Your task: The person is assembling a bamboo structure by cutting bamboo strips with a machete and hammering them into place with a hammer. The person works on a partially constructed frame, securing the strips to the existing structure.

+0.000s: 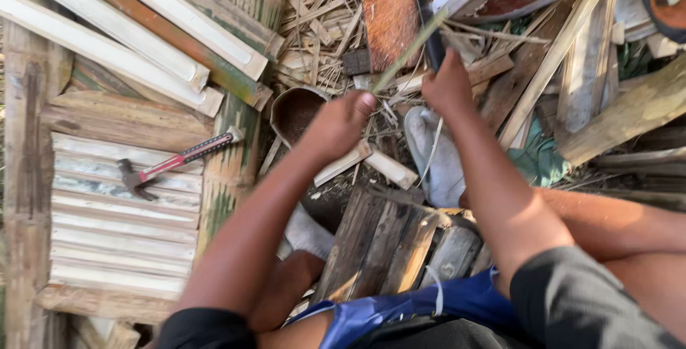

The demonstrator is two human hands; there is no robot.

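The left hand [336, 124] grips a thin bamboo strip [409, 52] that the right hand [448, 86], closed on a dark blade [426, 17], is partway through splitting, with split slats [121, 206] already lying at 9 o'clock.

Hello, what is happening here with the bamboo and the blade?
A seated person holds a thin green bamboo strip in the left hand, while the right hand grips a long dark blade set against it. Bamboo slats and scraps lie all around, and a hammer rests unused on a slatted panel to the left.
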